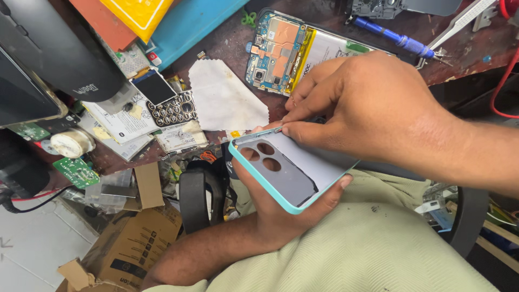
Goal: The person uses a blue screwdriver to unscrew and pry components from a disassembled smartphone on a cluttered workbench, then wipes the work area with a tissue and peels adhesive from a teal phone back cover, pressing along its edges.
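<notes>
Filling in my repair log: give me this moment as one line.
left hand: holds teal back cover | right hand: fingertips on cover's top edge | behind: opened phone on bench

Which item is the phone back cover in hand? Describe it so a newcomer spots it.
Start at the opened smartphone with exposed circuit board on the bench, then drop to the two hands below it. The left hand cradles a grey plastic back cover with teal rim. Only it has three round camera cutouts.

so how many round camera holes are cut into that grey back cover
3, all in the near-left corner of the grey plastic back cover with its teal rim: one leftmost, one beside it, one below. The right hand may hide more.
</notes>
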A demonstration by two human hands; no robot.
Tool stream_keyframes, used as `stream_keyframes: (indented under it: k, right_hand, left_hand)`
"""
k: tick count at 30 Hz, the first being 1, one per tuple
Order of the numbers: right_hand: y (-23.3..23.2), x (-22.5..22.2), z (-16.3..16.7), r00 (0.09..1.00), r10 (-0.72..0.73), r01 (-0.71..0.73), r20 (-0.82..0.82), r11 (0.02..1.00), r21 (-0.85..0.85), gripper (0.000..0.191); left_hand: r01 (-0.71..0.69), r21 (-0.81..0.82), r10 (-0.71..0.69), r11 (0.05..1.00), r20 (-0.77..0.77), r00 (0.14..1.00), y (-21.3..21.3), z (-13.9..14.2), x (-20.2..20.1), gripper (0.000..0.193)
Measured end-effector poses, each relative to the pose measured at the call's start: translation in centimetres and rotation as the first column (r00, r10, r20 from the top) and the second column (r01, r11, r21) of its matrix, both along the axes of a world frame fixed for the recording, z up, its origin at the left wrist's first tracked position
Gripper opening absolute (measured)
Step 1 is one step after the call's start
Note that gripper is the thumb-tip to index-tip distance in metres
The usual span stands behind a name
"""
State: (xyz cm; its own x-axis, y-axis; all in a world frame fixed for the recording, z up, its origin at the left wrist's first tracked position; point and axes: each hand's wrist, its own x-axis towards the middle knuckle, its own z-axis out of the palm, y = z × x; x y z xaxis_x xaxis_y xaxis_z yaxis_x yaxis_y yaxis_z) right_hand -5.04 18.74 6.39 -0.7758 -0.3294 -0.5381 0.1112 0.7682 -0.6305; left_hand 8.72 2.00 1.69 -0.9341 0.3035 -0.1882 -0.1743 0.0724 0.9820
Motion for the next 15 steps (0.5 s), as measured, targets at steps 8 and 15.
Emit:
stream_keyframes:
  k: [8, 15]
  right_hand:
    - [0.3, -0.4, -0.8, 0.984, 0.01, 0.006, 0.177, 0.996, -0.087, 0.018]
    - [-0.5, -1.3, -0.3, 0.936, -0.112, 0.198, 0.335, 0.951, -0.236, 0.02]
  left_hand:
    - [0.05, -0.075, -0.053, 0.996, -0.03, 0.998, 0.2, 0.0, 0.0, 0.096]
    - [0.039, -0.031, -0.04, 0.999, -0.022, 0.999, 0.9, -0.1, 0.9, 0.095]
